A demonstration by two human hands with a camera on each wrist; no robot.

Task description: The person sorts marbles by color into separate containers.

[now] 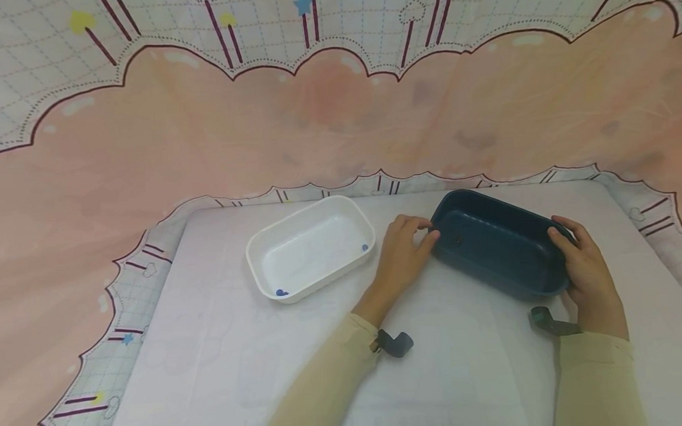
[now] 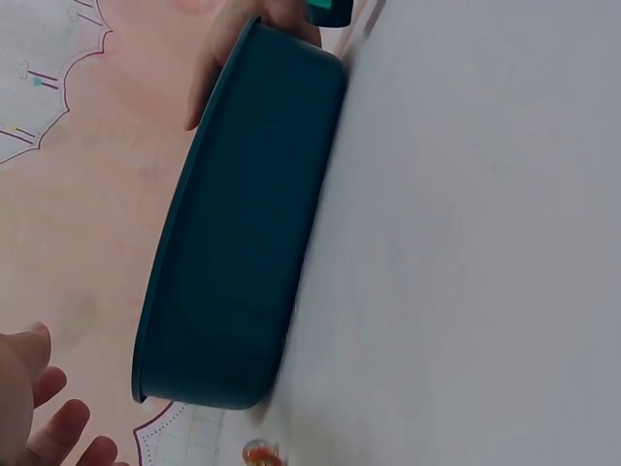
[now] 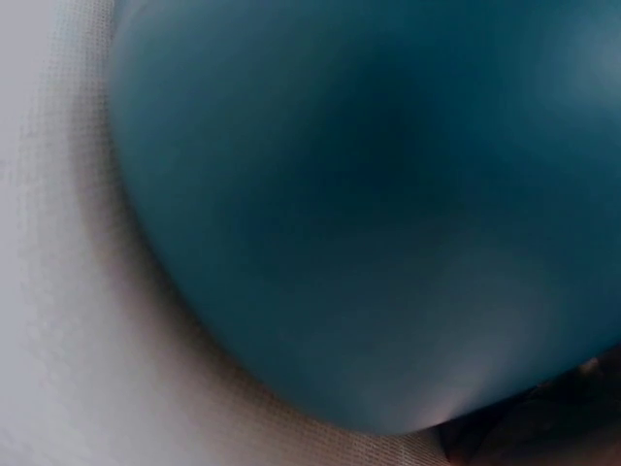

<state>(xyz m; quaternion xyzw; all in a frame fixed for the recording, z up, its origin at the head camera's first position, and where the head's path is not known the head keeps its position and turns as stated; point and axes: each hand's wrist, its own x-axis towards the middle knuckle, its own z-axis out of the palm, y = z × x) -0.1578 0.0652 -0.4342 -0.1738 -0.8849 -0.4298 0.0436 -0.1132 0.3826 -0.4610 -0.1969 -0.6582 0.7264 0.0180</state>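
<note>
A dark blue-green rectangular dish point(image 1: 501, 278) stands at the right on the white tabletop. My right hand point(image 1: 589, 267) grips its right end, thumb over the rim and fingers along the outside. The dish's rounded wall point(image 3: 340, 194) fills most of the right wrist view. A tiny brownish thing point(image 1: 457, 240) lies inside the dish. My left hand point(image 1: 403, 248) is at the dish's left end with its fingers loosely bent. In the left wrist view its fingers point(image 2: 63, 427) stand apart from the dish wall point(image 2: 238, 223), and nothing shows between them.
Left of my left hand stands a white rectangular dish point(image 1: 316, 285). One small blue bead point(image 1: 364, 247) lies at its right end, and blue beads point(image 1: 280, 293) lie in its near left corner. A small blurred orange-red thing point(image 2: 260, 452) is near the blue-green dish's end. Patterned cloth point(image 1: 336, 123) hangs behind.
</note>
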